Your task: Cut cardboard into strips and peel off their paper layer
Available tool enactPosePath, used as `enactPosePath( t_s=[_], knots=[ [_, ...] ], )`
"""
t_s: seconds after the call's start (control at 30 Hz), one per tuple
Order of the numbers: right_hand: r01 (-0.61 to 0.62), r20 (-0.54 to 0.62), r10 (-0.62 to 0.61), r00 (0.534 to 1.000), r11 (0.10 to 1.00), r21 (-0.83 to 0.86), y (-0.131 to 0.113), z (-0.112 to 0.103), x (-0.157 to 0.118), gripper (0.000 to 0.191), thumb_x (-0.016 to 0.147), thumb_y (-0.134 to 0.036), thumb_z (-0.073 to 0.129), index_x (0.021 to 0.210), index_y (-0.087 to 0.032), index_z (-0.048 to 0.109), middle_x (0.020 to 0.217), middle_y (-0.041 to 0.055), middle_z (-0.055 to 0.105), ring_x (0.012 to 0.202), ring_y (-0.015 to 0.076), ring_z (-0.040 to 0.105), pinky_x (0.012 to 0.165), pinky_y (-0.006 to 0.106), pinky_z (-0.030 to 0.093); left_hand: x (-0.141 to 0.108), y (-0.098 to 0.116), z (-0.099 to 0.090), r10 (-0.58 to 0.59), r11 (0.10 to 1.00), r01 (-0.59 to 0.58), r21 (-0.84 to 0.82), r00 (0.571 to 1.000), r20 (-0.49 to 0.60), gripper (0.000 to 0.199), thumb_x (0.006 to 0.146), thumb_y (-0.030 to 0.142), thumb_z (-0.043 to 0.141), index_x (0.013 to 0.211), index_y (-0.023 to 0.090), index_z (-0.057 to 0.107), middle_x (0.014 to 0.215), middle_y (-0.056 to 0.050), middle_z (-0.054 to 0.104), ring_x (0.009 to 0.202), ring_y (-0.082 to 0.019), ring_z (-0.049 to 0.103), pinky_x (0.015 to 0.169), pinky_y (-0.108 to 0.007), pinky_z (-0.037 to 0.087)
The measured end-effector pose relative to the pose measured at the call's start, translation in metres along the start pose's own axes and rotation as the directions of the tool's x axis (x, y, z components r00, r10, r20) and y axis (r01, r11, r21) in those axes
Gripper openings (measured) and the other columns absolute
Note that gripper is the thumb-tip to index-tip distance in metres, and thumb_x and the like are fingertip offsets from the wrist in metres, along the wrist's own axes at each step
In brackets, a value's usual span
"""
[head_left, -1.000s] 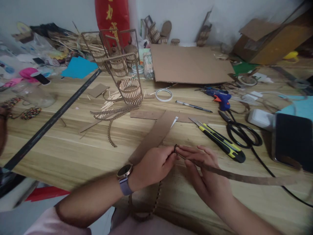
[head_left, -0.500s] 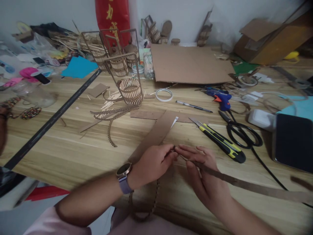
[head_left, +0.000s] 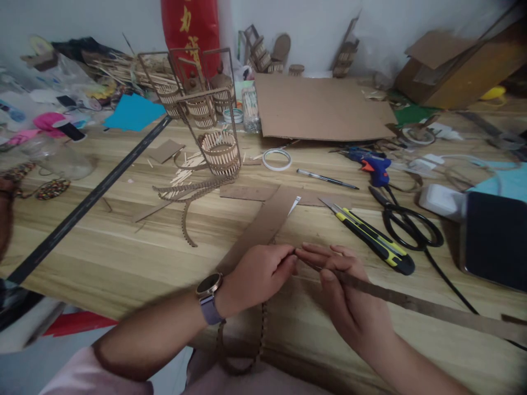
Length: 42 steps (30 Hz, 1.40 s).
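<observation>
A long, narrow cardboard strip runs from between my hands out to the right edge of view. My left hand, with a watch on its wrist, pinches the strip near its folded part; the fingers hide the exact spot. My right hand grips the flat length between thumb and fingers, its fingertips close to the left ones. Below my left hand hangs a notched, curled section of strip, looping over the table's front edge. A wider cardboard piece lies just beyond my left hand.
A yellow-black utility knife, black scissors and a blue glue gun lie on the right, beside a phone. A small stick basket stands farther back. At the left edge is another person's hand.
My right thumb and hand have shifted slightly along the strip. The left hand has barely moved, and the strip's right end sits a little differently.
</observation>
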State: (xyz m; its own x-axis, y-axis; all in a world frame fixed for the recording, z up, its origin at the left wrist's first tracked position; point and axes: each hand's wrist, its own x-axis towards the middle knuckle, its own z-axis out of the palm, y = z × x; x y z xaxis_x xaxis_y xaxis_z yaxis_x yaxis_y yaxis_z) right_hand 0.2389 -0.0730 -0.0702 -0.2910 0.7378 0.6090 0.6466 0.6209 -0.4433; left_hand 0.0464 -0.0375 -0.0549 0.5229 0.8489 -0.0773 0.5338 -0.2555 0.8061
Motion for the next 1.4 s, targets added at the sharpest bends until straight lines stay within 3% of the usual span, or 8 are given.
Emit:
enactPosePath(
  t_s=[0.27, 0.43, 0.57, 0.7, 0.87, 1.13, 1.4],
  knots=[
    [-0.024, 0.019, 0.023, 1.0, 0.999, 0.026, 0.003, -0.004, 0.003, 0.015, 0.104, -0.019, 0.042, 0.111, -0.027, 0.052, 0.099, 0.0027, 0.082, 0.101, 0.022, 0.077, 0.094, 0.044, 0.052, -0.001, 0.002, -0.003, 0.017, 0.996, -0.016, -0.091, 1.0, 0.002, 0.031, 0.101, 0.022, 0.045, 0.082, 0.017, 0.069, 0.065, 0.001, 0.065, 0.056, -0.012, 0.055, 0.057, -0.023, 0.034],
    [0.025, -0.004, -0.025, 1.0, 0.999, 0.027, 0.003, -0.001, -0.001, 0.014, 0.101, -0.017, 0.047, 0.109, -0.027, 0.053, 0.106, 0.0041, 0.081, 0.105, 0.0233, 0.076, 0.103, 0.046, 0.045, 0.0, 0.004, -0.003, -0.061, 0.972, 0.061, -0.225, 0.998, 0.005, 0.029, 0.098, 0.021, 0.048, 0.085, 0.015, 0.074, 0.07, -0.001, 0.07, 0.062, -0.012, 0.06, 0.058, -0.022, 0.038],
    [0.004, -0.007, -0.003, 1.0, 0.998, 0.065, 0.004, 0.0, -0.003, 0.016, 0.098, -0.015, 0.05, 0.107, -0.028, 0.054, 0.109, 0.0042, 0.08, 0.106, 0.0242, 0.076, 0.105, 0.049, 0.043, 0.004, 0.005, -0.001, -0.191, 0.797, 0.241, -0.554, 0.971, 0.147, 0.028, 0.096, 0.02, 0.047, 0.093, 0.013, 0.074, 0.08, -0.005, 0.076, 0.067, -0.013, 0.067, 0.061, -0.022, 0.048],
    [0.015, -0.013, -0.014, 1.0, 0.997, 0.077, 0.004, 0.0, -0.003, 0.015, 0.099, -0.016, 0.05, 0.109, -0.027, 0.054, 0.109, 0.0048, 0.081, 0.106, 0.0237, 0.076, 0.104, 0.048, 0.043, 0.008, 0.005, -0.002, -0.25, 0.609, 0.351, -0.711, 0.936, 0.248, 0.023, 0.094, 0.017, 0.049, 0.094, 0.012, 0.072, 0.078, -0.006, 0.076, 0.063, -0.011, 0.067, 0.062, -0.021, 0.05],
    [0.032, -0.013, -0.031, 0.999, 0.997, 0.067, 0.004, 0.001, -0.001, 0.013, 0.1, -0.017, 0.05, 0.108, -0.026, 0.054, 0.107, 0.0044, 0.081, 0.105, 0.0224, 0.076, 0.103, 0.046, 0.044, 0.009, 0.004, -0.004, -0.285, 0.497, 0.426, -0.756, 0.903, 0.322, 0.018, 0.091, 0.017, 0.051, 0.084, 0.013, 0.067, 0.073, -0.005, 0.075, 0.059, -0.01, 0.066, 0.058, -0.02, 0.05],
    [0.016, -0.013, -0.015, 1.0, 0.996, 0.084, 0.004, 0.0, -0.001, 0.017, 0.097, -0.017, 0.051, 0.109, -0.028, 0.056, 0.104, 0.0026, 0.081, 0.104, 0.0249, 0.077, 0.1, 0.05, 0.049, 0.009, 0.004, -0.005, -0.294, 0.477, 0.453, -0.753, 0.89, 0.349, 0.016, 0.087, 0.017, 0.053, 0.079, 0.014, 0.067, 0.072, -0.004, 0.076, 0.061, -0.011, 0.068, 0.058, -0.019, 0.049],
    [0.031, -0.004, -0.031, 1.0, 0.997, 0.069, 0.004, -0.003, 0.003, 0.008, 0.102, -0.02, 0.049, 0.101, -0.028, 0.053, 0.101, 0.0018, 0.082, 0.1, 0.0227, 0.077, 0.098, 0.047, 0.049, 0.009, 0.005, -0.007, -0.308, 0.436, 0.475, -0.765, 0.877, 0.369, 0.013, 0.084, 0.017, 0.058, 0.076, 0.014, 0.067, 0.074, -0.004, 0.076, 0.061, -0.012, 0.068, 0.059, -0.022, 0.05]
  ],
)
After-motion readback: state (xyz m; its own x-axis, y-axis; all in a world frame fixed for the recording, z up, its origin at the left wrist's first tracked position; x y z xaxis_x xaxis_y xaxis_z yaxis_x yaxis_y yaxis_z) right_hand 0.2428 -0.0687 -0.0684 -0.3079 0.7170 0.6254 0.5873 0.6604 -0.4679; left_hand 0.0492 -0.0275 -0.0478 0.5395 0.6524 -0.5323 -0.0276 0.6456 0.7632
